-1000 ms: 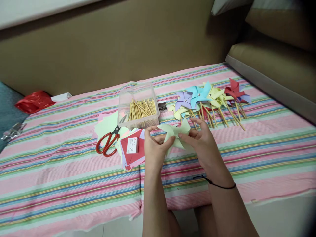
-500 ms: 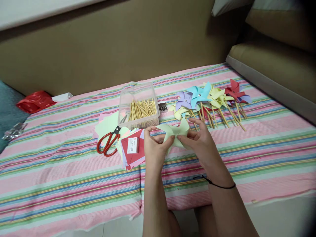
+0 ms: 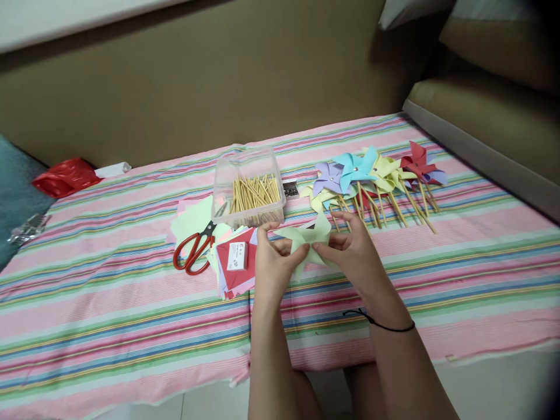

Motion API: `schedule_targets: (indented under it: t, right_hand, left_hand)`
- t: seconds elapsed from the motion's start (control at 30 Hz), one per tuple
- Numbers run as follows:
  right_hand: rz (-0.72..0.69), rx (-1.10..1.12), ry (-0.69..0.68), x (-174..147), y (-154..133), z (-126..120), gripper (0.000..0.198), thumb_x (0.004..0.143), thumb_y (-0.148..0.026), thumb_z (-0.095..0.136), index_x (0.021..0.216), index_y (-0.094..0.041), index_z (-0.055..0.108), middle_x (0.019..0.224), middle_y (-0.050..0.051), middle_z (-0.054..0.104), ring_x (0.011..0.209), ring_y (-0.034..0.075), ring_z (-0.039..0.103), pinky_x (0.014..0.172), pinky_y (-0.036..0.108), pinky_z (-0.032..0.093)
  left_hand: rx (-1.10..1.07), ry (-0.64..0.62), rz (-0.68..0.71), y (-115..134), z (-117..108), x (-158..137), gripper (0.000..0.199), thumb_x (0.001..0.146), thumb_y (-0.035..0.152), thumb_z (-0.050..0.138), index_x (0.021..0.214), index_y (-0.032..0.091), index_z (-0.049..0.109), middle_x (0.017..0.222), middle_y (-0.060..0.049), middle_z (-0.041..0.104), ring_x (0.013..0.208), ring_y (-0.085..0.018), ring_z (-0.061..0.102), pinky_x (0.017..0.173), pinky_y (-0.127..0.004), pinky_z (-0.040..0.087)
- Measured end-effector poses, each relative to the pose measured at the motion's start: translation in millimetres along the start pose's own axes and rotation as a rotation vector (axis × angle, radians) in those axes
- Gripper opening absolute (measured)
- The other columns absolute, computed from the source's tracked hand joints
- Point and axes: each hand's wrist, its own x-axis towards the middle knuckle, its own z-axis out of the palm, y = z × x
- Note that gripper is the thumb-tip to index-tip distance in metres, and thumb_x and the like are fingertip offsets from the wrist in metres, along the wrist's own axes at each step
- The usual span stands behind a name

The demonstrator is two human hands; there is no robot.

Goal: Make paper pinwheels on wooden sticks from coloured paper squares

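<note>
Between my hands is a pale green paper pinwheel (image 3: 310,239), its blades folded in toward the middle and no stick visible on it. My left hand (image 3: 277,256) pinches its left side, the thumb pressed near the centre. From the right, my right hand (image 3: 350,248) grips it the same way, thumb close to the other thumb. The fingers behind the paper are partly hidden. Just left of my left hand, a small white box (image 3: 237,256) rests on a stack of coloured paper squares (image 3: 222,274). Red-handled scissors (image 3: 192,248) lie beside the stack.
Behind my hands stands a clear plastic box (image 3: 271,214) of wooden sticks (image 3: 254,193). A small dark packet (image 3: 290,189) lies beside it. Several finished pinwheels (image 3: 356,168) lie at the right. A red plastic bag (image 3: 65,178) is at the far left, on the striped cloth (image 3: 131,280).
The pinwheel paper has tilted slightly and shifted a little left and down between my fingers. Both hands keep their pinch. The view has moved slightly.
</note>
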Motion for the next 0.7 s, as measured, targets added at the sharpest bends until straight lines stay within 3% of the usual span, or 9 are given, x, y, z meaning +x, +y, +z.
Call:
schedule_targets:
  t: [0.13, 0.27, 0.47, 0.57, 0.7]
  right_hand:
    - [-0.017, 0.008, -0.012, -2, -1, 6, 0.069, 0.062, -0.025, 0.080, 0.118, -0.025, 0.042, 0.060, -0.008, 0.062, 0.055, 0.015, 0.062, 0.050, 0.025, 0.049]
    - [-0.021, 0.022, -0.050, -1, -2, 10, 0.062, 0.064, -0.029, 0.081, 0.116, -0.026, 0.046, 0.065, -0.006, 0.067, 0.061, 0.017, 0.065, 0.053, 0.026, 0.051]
    - [-0.078, 0.080, 0.153, 14, 2, 0, 0.033, 0.072, -0.038, 0.074, 0.096, -0.021, 0.060, 0.078, 0.002, 0.073, 0.075, 0.018, 0.069, 0.076, 0.035, 0.055]
    - [-0.192, -0.151, 0.240, 23, 12, -5, 0.019, 0.074, -0.036, 0.069, 0.084, -0.020, 0.065, 0.079, 0.003, 0.071, 0.078, 0.021, 0.067, 0.076, 0.039, 0.053]
    - [-0.382, -0.615, 0.210, 32, 32, -6, 0.007, 0.074, -0.024, 0.063, 0.075, -0.020, 0.069, 0.097, 0.010, 0.070, 0.100, 0.030, 0.062, 0.086, 0.048, 0.048]
  left_hand:
    - [-0.009, -0.015, -0.014, 3, -6, -2, 0.060, 0.063, 0.025, 0.078, 0.103, 0.025, 0.034, 0.057, 0.008, 0.061, 0.043, -0.010, 0.052, 0.044, -0.019, 0.039]
    - [-0.002, 0.050, 0.005, 3, -11, -3, 0.059, 0.062, 0.025, 0.078, 0.101, 0.024, 0.034, 0.055, 0.009, 0.060, 0.042, -0.010, 0.052, 0.045, -0.018, 0.038]
    - [-0.045, 0.246, 0.051, -1, -25, -6, 0.064, 0.059, 0.025, 0.081, 0.107, 0.021, 0.038, 0.062, 0.004, 0.067, 0.049, -0.014, 0.061, 0.051, -0.022, 0.045]
    - [-0.092, 0.318, 0.049, 2, -34, -8, 0.068, 0.056, 0.025, 0.082, 0.109, 0.020, 0.039, 0.068, 0.000, 0.070, 0.052, -0.016, 0.064, 0.052, -0.025, 0.049]
    - [-0.152, 0.367, 0.053, 6, -45, -10, 0.068, 0.054, 0.023, 0.083, 0.105, 0.021, 0.038, 0.069, -0.001, 0.071, 0.053, -0.018, 0.065, 0.053, -0.029, 0.052]
